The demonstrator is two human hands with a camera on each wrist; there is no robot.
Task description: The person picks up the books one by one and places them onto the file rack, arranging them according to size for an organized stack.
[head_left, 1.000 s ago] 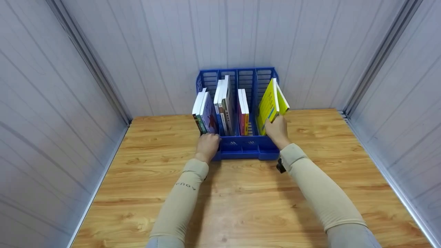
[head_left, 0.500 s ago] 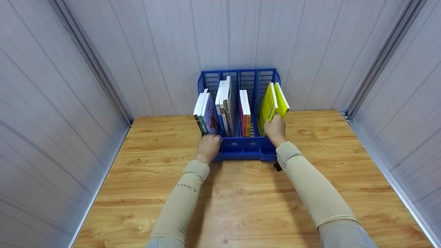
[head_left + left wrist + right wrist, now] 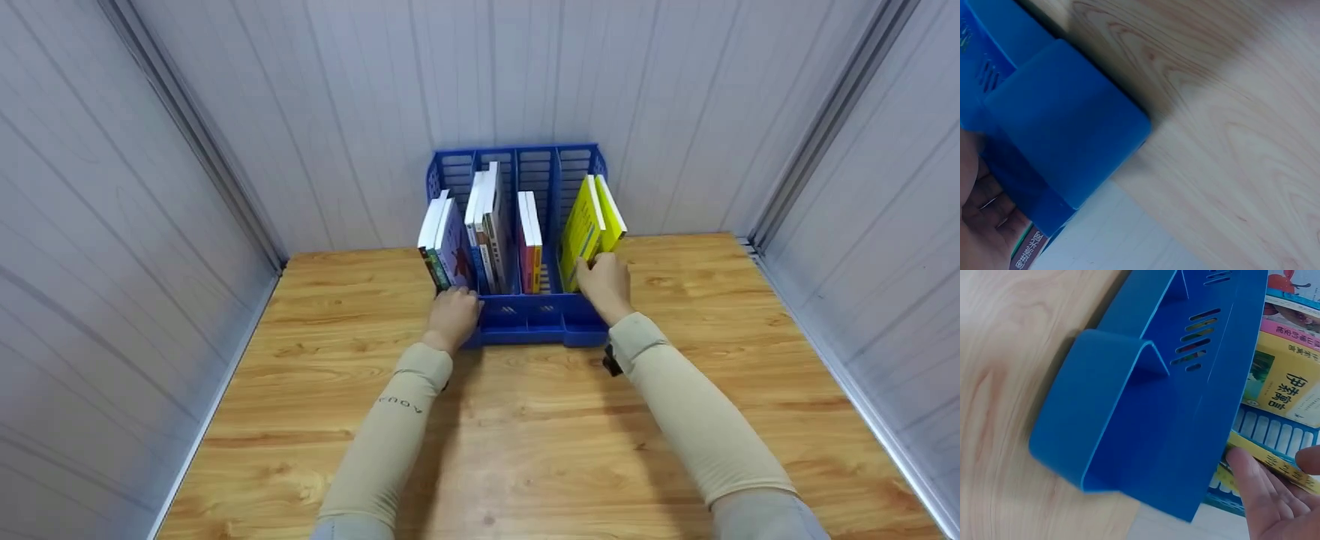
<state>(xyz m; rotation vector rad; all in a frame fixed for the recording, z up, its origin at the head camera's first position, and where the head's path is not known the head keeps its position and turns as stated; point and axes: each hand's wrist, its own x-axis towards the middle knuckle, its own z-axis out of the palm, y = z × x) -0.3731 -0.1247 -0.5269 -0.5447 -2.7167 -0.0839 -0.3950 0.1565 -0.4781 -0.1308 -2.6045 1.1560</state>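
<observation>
A blue desktop book rack (image 3: 517, 309) with several upright compartments stands against the back wall. My left hand (image 3: 454, 311) grips its front left corner, fingers behind the low front wall (image 3: 1022, 169) in the left wrist view. My right hand (image 3: 606, 285) pinches a thin yellow book (image 3: 581, 225) by its spine (image 3: 1275, 461), between thumb and fingers. That book stands in the rightmost compartment, leaning a little, with a second yellow book (image 3: 613, 214) to its right. The lower part of the second book is hidden behind the hand.
Other books fill the rack: a purple-covered book (image 3: 455, 247) at the left, white-edged books (image 3: 491, 225) beside it, and a pink-spined book (image 3: 526, 262) with a yellow-spined one. Pale panel walls enclose the wooden table (image 3: 525, 435) on three sides.
The pinched yellow book has moved down and slightly left, and its top now stands side by side with the second yellow book's. My left hand keeps its hold on the rack corner.
</observation>
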